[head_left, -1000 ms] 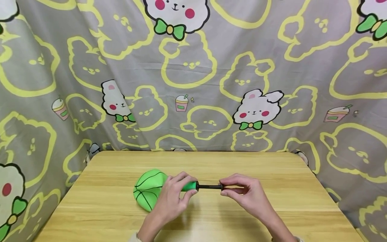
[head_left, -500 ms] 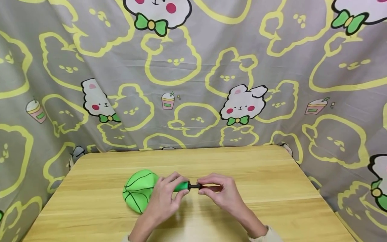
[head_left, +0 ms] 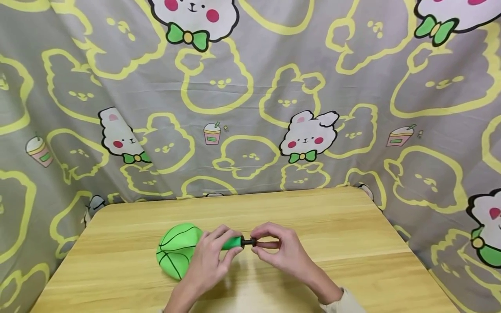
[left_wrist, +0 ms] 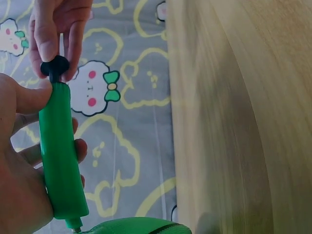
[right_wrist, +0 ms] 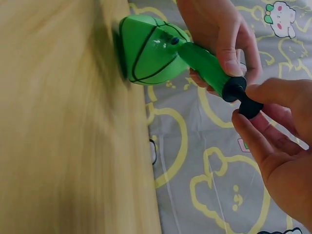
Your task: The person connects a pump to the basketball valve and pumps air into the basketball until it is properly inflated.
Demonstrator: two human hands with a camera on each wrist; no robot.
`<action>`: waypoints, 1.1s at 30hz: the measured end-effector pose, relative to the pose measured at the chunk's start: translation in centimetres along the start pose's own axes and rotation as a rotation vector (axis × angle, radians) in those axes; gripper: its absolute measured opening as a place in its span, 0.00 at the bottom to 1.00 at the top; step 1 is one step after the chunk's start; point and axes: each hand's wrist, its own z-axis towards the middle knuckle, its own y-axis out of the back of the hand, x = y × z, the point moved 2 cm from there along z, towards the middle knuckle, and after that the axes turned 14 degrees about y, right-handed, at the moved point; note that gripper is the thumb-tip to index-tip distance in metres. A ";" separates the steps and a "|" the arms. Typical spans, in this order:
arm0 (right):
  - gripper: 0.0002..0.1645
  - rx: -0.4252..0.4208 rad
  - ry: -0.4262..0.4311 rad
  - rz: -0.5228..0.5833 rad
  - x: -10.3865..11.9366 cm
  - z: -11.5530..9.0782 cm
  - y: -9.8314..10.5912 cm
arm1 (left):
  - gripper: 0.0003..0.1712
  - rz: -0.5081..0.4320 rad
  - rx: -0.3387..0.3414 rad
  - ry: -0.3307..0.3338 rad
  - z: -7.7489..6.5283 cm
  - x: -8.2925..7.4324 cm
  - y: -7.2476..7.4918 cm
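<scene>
Patterned fabric [head_left: 227, 158] is bordering the far edge [head_left: 235, 198] of one table [head_left: 117, 243], wood [head_left: 360, 256] spreading rightward, while the left hand [head_left: 209, 256] is gripping one pump [head_left: 232, 242] beside one ball [head_left: 176, 250], the right hand [head_left: 283, 254] pinching one handle [left_wrist: 55, 66].

Bright head view, dimmer wrist views, soft shadows across tabletop [head_left: 372, 261].

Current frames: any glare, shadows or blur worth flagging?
Head: pale glare on the table toward the bottom edge, soft shadows below the left hand and right hand; left wrist: dimmer, wood grain smeared, broad dark band on the table, green pump outline readable; right wrist: also dim, grain smeared, small highlight on the green ball.
</scene>
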 end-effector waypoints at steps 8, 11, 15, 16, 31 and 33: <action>0.16 0.003 -0.028 -0.007 0.1 -0.2 1.3 | 0.12 0.003 -0.001 0.003 0.0 0.1 0.1; 0.17 0.003 -0.040 -0.009 0.2 -0.4 2.1 | 0.12 0.004 0.000 0.008 0.0 0.2 0.1; 0.17 0.004 -0.051 -0.011 0.6 -0.8 3.0 | 0.12 0.007 0.005 0.008 0.1 0.4 0.2; 0.17 0.001 -0.055 -0.012 0.8 -0.9 3.2 | 0.13 0.008 0.004 0.006 0.1 0.4 0.3; 0.16 0.034 -0.024 -0.035 2.3 -1.2 6.6 | 0.12 0.013 -0.022 0.045 0.4 1.0 1.3; 0.16 0.035 -0.031 -0.021 2.4 -1.2 6.7 | 0.12 0.011 -0.022 0.040 0.4 0.9 1.2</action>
